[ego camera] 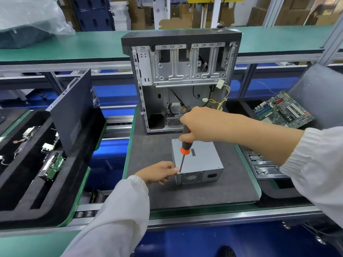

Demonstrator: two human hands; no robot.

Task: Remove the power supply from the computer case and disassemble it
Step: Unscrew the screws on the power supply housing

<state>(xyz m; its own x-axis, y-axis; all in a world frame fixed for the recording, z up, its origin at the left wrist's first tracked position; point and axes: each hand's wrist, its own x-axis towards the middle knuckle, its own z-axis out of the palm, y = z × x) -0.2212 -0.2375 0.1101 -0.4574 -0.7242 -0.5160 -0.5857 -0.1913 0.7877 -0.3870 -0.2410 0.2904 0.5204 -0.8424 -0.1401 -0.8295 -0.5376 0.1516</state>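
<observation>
The grey power supply lies on the dark work mat, out of the case, with its fan grille facing me. My right hand grips a black-and-orange screwdriver, held upright. Its tip rests at the box's near left top corner. My left hand pinches that same left corner of the power supply. Behind it stands the open computer case, its side panel off, with loose yellow and black cables hanging inside.
A dark case side panel leans in the black tray on the left, beside small circuit boards. A green motherboard and a metal bracket lie at the right. Roller rails run along the bench front.
</observation>
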